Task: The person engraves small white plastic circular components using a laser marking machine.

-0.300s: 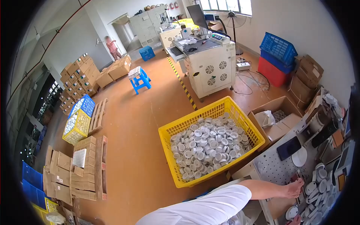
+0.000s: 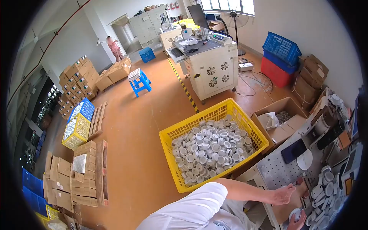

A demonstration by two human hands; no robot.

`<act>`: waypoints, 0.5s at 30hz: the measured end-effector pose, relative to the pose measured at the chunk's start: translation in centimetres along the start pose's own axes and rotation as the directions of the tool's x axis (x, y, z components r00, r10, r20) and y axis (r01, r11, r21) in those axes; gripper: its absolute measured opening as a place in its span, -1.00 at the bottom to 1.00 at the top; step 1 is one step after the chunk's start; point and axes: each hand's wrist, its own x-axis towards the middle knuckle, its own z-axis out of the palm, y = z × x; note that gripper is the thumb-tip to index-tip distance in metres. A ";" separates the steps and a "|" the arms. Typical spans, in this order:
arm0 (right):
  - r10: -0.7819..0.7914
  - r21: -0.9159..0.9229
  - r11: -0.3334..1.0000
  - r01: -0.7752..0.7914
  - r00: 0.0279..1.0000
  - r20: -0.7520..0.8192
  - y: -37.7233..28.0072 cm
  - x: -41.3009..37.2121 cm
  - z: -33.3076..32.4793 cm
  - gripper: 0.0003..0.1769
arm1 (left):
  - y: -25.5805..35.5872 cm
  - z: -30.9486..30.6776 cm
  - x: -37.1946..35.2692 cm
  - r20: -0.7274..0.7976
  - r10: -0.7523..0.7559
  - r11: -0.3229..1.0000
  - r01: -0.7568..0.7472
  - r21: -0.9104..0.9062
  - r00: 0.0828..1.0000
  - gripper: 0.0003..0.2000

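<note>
At the lower right of the frame, the person's right hand (image 2: 297, 222) grips a round white cap (image 2: 294, 214) over the surface (image 2: 281, 212); whether the left hand (image 2: 283, 194), fingers bent, holds anything cannot be told. Loose caps (image 2: 320, 197) crowd the hands' right side, leaving narrow room there; the surface's near edge runs just under the left forearm. Many more caps fill the yellow crate (image 2: 177, 183) at lower centre; which have been worked on cannot be told.

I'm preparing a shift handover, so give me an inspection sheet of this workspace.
Surface: light-grey perforated metal bench top.
Parts: white round parts heaped on the bench; more in a yellow plastic crate.
Clutter: dark flat rectangular device beside a flat white disc.
Hands: left hand over the bench, grasp unclear; right hand on one white part.
Cables: black cables loose on the floor near a cream machine.
Surroundings: distant person, blue plastic stool, stacked brown cartons.
</note>
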 end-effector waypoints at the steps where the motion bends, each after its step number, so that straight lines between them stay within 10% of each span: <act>1: 0.046 -0.036 0.998 -0.046 0.999 0.006 -2.9 0.0 -0.8 -0.44 | -0.3 1.6 0.1 -0.082 -0.072 0.997 0.071 -0.017 0.994 -0.81; 6: 0.117 -0.255 0.962 -0.094 0.990 0.074 -5.9 1.8 -0.7 -0.54 | -2.4 6.3 -0.6 -0.380 -0.350 0.936 0.330 -0.119 0.856 -0.75; 8: -0.102 -0.243 0.965 0.096 0.995 -0.009 -5.2 2.0 -0.2 -0.60 | -4.5 -0.9 -3.0 -0.034 -0.278 0.927 0.258 -0.272 0.960 -0.79; 10: -0.230 -0.020 0.973 0.229 0.970 -0.078 -0.9 3.3 2.6 -0.58 | -3.3 2.6 -2.6 -0.407 -0.413 0.904 0.309 -0.296 0.815 -0.77; 11: -0.121 0.190 0.973 0.132 0.990 -0.067 3.1 3.3 5.6 -0.36 | -4.7 -1.6 -3.8 -0.044 -0.323 0.853 0.271 -0.446 0.945 -0.73; 15: -0.063 0.267 0.957 0.110 0.982 -0.177 -2.8 4.3 4.4 -0.33 | -6.5 -1.7 -4.1 0.011 -0.351 0.834 0.318 -0.450 0.936 -0.77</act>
